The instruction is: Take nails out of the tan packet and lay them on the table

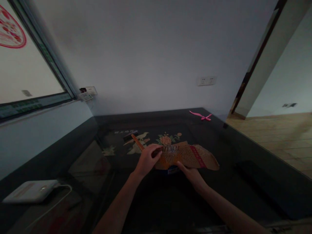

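Observation:
A brown speckled sheet (186,156) with a red band lies across the middle of the dark table, over something blue. Several thin dark pins (170,148) stand in a row along its upper left part. My left hand (149,158) is at the sheet's left end, thumb and fingertips pinched near the leftmost pin; what they hold is too small to make out. An orange-brown stick (137,142) slants up and left from behind that hand. My right hand (191,175) grips the sheet's lower edge, thumb on top, its other fingers hidden underneath.
The dark table (104,123) has a printed flower pattern. A small dark object (130,134) lies behind the stick. A pink ribbon (201,115) is near the back right edge, a white device (31,191) with a cable at left, and a long black object (265,185) at right.

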The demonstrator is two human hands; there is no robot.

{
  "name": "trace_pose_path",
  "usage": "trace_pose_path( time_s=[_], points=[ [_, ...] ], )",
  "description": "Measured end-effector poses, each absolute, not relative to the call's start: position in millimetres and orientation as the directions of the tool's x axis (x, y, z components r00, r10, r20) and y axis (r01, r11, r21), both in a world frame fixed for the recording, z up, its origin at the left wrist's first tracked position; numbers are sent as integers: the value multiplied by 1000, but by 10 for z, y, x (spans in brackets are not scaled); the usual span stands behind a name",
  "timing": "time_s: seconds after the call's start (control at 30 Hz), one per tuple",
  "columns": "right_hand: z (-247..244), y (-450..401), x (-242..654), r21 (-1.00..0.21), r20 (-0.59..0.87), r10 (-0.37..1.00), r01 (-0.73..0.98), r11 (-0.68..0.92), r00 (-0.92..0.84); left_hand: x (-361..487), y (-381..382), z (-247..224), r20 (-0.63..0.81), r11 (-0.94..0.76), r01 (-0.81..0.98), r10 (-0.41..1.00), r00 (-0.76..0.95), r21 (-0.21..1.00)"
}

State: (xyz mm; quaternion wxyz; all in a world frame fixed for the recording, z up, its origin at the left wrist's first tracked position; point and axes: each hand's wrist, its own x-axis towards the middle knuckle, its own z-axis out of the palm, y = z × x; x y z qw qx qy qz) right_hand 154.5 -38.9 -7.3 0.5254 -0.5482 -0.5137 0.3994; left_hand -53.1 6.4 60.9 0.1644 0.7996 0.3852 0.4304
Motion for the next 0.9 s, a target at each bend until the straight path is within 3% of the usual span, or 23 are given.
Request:
trace_pose_path(
  time_s=[0.1,0.23,0.33,0.43,0.53,0.73,0.9],
  points=[
    [-44,-573,1685,-983,100,993,162,89,64,-513,56,597,554,-641,489,764,330,592],
    [142,-1030,1902,-884,87,992,452,120,-94,-487,41,583,540,-633,503,771,339,589],
    [515,-1261,1948,-811,112,958,533,242,-263,-481,31,586,532,-626,524,775,340,578],
    [886,-1121,1933,-759,299,933,543,360,-201,-483,33,586,535,-622,533,777,331,573],
    [1041,-647,1937,-701,400,911,606,377,-103,-492,42,595,536,-623,533,776,332,572],
    [887,134,1917,-702,290,908,577,417,-304,-511,65,613,540,-627,499,775,327,598],
    [766,155,1841,-671,332,902,602,432,-276,-503,94,575,518,-580,510,810,276,635]
  ],
)
